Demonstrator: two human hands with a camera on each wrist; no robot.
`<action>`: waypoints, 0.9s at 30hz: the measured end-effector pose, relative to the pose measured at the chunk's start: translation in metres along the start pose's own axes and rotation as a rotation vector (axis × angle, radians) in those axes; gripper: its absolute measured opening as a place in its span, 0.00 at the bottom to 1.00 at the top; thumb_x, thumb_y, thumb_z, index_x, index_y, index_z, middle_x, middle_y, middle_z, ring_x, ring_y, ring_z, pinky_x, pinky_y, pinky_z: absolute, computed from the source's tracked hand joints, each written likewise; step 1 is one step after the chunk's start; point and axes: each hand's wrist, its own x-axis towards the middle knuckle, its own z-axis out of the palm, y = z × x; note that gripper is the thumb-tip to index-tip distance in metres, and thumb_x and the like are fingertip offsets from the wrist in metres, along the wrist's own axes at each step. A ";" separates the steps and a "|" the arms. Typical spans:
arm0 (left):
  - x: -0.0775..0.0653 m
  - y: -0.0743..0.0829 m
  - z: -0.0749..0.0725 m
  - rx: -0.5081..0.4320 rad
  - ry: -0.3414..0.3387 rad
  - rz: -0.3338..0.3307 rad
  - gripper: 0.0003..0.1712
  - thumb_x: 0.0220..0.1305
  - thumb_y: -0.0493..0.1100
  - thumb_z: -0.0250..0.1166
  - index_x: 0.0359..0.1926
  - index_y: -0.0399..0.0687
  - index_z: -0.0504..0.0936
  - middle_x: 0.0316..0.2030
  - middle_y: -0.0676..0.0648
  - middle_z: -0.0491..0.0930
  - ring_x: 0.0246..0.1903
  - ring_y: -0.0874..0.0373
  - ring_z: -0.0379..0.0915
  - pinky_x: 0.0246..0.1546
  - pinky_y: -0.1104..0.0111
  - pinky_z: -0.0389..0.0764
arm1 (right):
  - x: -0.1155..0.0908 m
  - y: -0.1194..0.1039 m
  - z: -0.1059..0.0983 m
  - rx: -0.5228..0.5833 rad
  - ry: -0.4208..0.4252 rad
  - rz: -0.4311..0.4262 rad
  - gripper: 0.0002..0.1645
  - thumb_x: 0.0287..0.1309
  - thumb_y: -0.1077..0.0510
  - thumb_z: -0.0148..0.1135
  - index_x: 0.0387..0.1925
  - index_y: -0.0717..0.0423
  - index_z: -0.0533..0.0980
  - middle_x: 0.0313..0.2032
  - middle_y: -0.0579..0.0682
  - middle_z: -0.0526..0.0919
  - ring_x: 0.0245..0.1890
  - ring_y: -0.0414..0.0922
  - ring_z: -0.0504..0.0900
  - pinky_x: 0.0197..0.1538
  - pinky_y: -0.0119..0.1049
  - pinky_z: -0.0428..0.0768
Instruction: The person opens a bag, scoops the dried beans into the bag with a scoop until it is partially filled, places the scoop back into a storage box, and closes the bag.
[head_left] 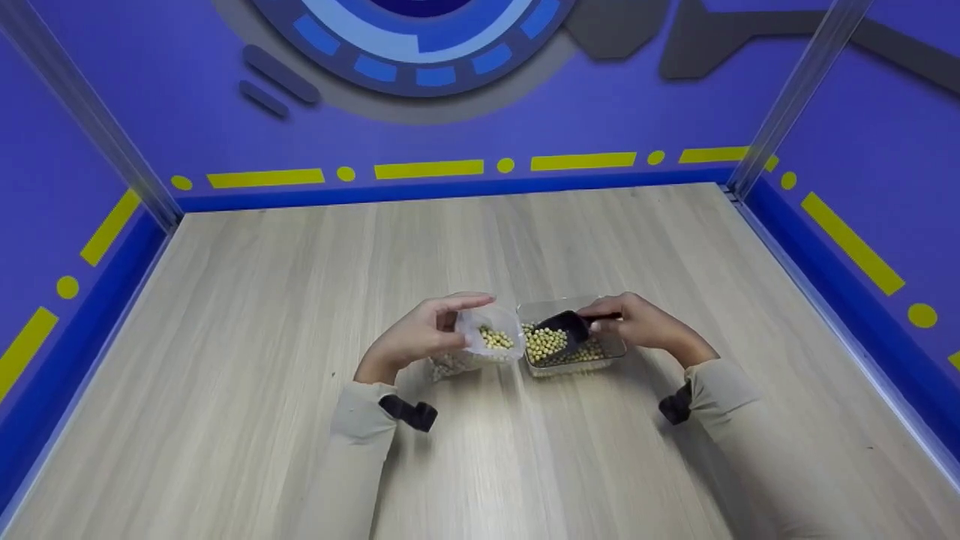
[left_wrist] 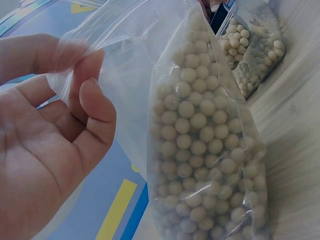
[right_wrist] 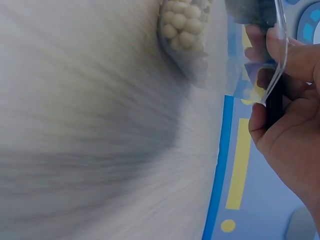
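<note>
My left hand (head_left: pixel 420 334) pinches the top edge of a clear zip bag (head_left: pixel 469 330), keeping its mouth spread. Pale yellow round beads fill much of the bag (left_wrist: pixel 200 145) in the left wrist view. On the right, a clear plastic box (head_left: pixel 574 368) holds more of the beads (head_left: pixel 592 351). The right hand (head_left: pixel 637 321) grips the handle of a black scoop (head_left: pixel 574 328), whose blade is inside the box, heaped with beads and tipped towards the bag. In the right wrist view, fingers wrap the dark scoop handle (right_wrist: pixel 274 102) behind the box's clear wall.
Box and bag stand side by side on a light wooden table (head_left: pixel 262 300). Blue panels (head_left: pixel 450 135) with yellow marks enclose its back and both sides. Black wrist mounts (head_left: pixel 409 412) sit at both cuffs.
</note>
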 end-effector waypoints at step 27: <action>0.000 0.000 -0.001 -0.008 -0.017 0.017 0.36 0.57 0.25 0.56 0.69 0.36 0.64 0.65 0.34 0.65 0.43 0.53 0.73 0.36 0.75 0.76 | -0.003 0.007 -0.002 0.111 0.030 0.059 0.20 0.63 0.65 0.56 0.56 0.64 0.77 0.57 0.63 0.77 0.61 0.59 0.73 0.61 0.47 0.72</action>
